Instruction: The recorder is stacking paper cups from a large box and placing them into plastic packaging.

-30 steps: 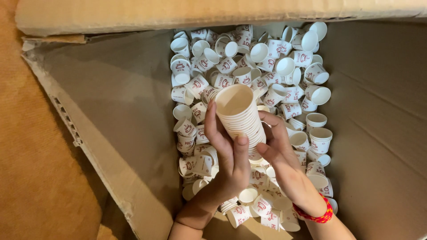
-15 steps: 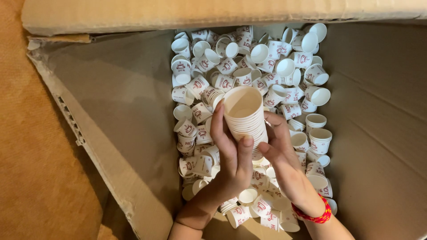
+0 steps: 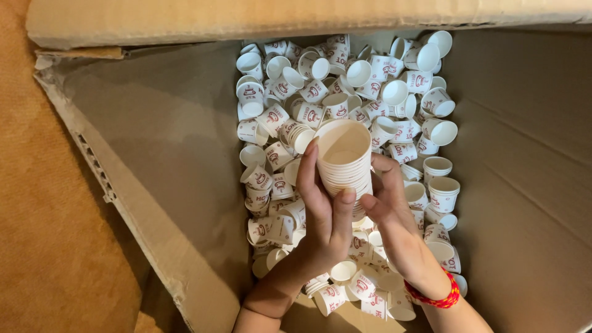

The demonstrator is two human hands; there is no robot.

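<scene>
change: against the pictures from a moment earlier, the stack (image 3: 344,161) sits a little further right and its open mouth faces the camera more squarely; both hands have kept their hold. Judged from that, the stack is being squared up in the hands, not set down.
floor: orange-brown surface (image 3: 43,203) outside the box's left edge.
box: a large cardboard box (image 3: 154,160) with its flaps open; the left wall slopes down to the bottom and the right wall (image 3: 524,154) rises on the far side.
box contents: loose cups (image 3: 394,92), white with red print, lie in a heap along the middle of the box bottom, from the far edge toward the near edge, tipped every way; a few short nested groups among them.
left hand: left hand (image 3: 327,219) wrapped round the stack's left side, thumb across its front.
stack: nested white cups, held above the heap near the middle of the box, touching both hands.
right hand: right hand (image 3: 391,213) closed on the stack's right and lower side; a red wristband (image 3: 435,299) at the wrist.
</scene>
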